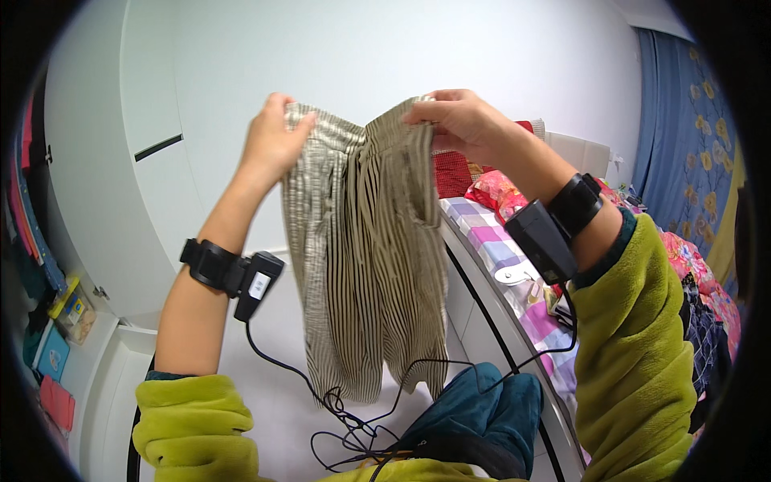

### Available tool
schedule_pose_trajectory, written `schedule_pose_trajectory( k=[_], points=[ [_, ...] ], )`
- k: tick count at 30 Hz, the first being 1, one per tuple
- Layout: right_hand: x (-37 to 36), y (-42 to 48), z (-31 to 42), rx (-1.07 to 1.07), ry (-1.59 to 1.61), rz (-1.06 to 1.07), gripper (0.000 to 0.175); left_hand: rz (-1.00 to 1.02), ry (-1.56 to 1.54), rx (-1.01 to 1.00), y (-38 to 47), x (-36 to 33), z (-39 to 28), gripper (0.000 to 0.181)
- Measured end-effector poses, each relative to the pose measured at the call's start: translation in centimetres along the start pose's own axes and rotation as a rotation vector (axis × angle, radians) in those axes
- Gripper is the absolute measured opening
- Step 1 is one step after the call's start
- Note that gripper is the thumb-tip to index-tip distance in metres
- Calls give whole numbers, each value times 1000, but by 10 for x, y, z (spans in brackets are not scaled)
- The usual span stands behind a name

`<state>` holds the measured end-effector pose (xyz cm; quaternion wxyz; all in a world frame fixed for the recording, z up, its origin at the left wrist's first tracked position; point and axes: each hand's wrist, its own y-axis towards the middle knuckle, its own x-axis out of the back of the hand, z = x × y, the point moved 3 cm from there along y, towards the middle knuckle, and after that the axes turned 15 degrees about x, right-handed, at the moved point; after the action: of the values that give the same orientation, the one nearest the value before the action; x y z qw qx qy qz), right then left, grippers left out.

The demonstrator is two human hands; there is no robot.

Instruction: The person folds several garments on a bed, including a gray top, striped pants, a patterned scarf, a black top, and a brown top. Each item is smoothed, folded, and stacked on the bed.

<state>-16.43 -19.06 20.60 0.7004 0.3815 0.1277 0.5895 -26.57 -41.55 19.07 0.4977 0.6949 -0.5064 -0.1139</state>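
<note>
A pair of striped trousers [367, 241] hangs upright in the air before me, its legs dangling above the floor. My left hand [274, 135] grips one side of the gathered waistband, thumb in front. On the other side, my right hand [458, 123] pinches the waistband near its corner. Between the two hands the waistband dips in the middle, and a drawstring [364, 162] hangs there. A pocket opening [418, 199] shows below my right hand. Each forearm wears a black strap with a boxy device, the left device [259, 286] and the right device [542, 241].
Black cables [355, 422] run from both devices and tangle in front of my waist. To the right is a bed with a checkered sheet [482, 232] and piled bedding. An open wardrobe door [90, 150] stands left, beside shelves holding clothes and a plastic container [77, 313].
</note>
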Motion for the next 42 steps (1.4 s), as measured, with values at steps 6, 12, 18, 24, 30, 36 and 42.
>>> schedule_pose_trajectory(
  k=[6,12,18,24,30,36,42],
  points=[
    [-35,0,17,184,67,177,49,262,-372,103,-30,-17,-36,28],
    [-28,6,22,488,-385,123,51,561,-853,100,-45,-25,-49,16],
    [-26,11,28,588,-473,100,50,696,-1211,160,-45,-24,-55,31],
    [-19,11,19,625,-494,329,48,601,-1261,145,-38,-29,-46,41],
    [-3,9,9,626,-596,272,55,500,-1296,45,-29,-32,-42,38],
    [-2,31,60,1003,-913,477,40,324,-1061,-178,-16,-19,-39,44],
    [1,34,91,1026,-1029,533,40,461,-873,70,-23,-31,-28,31]
  ],
)
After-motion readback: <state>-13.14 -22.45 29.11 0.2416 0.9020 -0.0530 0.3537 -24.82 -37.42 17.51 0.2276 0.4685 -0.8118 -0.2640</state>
